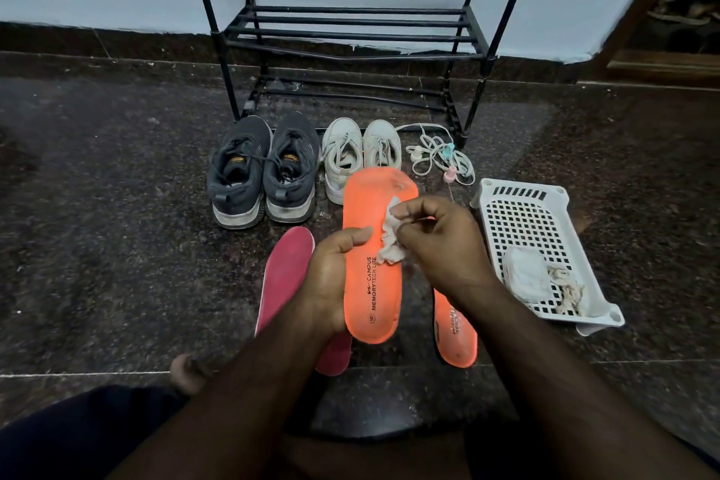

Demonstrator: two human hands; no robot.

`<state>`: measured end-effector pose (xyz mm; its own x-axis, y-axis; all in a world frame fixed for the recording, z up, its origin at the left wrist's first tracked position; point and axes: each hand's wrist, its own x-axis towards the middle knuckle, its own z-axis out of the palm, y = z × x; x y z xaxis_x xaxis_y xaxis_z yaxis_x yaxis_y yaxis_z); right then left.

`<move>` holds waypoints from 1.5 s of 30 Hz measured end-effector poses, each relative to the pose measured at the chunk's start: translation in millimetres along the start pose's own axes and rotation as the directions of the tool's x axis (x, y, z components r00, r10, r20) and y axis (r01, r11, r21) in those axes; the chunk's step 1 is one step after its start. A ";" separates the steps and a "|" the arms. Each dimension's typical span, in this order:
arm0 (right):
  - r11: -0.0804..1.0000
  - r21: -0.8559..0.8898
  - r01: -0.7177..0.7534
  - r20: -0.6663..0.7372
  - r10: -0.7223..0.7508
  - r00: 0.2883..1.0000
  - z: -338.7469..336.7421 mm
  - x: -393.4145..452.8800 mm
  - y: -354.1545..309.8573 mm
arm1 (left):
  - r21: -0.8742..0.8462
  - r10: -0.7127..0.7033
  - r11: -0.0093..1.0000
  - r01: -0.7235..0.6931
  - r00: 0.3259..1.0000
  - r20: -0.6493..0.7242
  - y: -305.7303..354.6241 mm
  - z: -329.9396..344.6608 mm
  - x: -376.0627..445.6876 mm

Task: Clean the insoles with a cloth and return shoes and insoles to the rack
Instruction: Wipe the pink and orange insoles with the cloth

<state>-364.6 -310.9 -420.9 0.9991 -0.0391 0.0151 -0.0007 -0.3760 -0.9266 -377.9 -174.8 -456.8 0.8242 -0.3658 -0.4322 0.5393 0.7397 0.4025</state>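
Left hand (329, 277) grips an orange insole (372, 257) along its left edge, thumb on top, holding it above the floor. Right hand (436, 245) pinches a crumpled white cloth (389, 242) against the insole's upper face. Black shoe rack (350, 35) stands by the wall. White basket (518, 218) lies on the floor at right, holding rags. Grey shoes (261, 168) and white shoes (360, 152) sit before the rack. Pink insole (284, 273) and second orange insole (454, 331) lie on the floor.
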 end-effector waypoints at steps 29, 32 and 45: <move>0.734 -0.541 0.410 0.263 -0.316 0.912 24.3 -13.8 5.1 | -0.014 -0.027 1.000 0.025 0.987 -0.160 6.5 -1.5 3.1; 0.739 -0.527 0.420 0.449 -0.177 0.876 20.6 -25.0 -4.6 | 0.009 -0.039 0.999 0.042 0.978 -0.204 7.4 -5.3 4.8; 0.756 -0.543 0.365 0.411 -0.139 0.901 21.0 -27.9 -10.4 | 0.028 -0.036 0.999 0.042 0.984 -0.177 10.6 -6.5 5.3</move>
<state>-391.6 -286.4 -419.6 0.9174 0.3979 -0.0117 0.3414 -0.8015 -0.4909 -369.0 -165.3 -460.1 0.7604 -0.2866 -0.5827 0.5781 0.7076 0.4063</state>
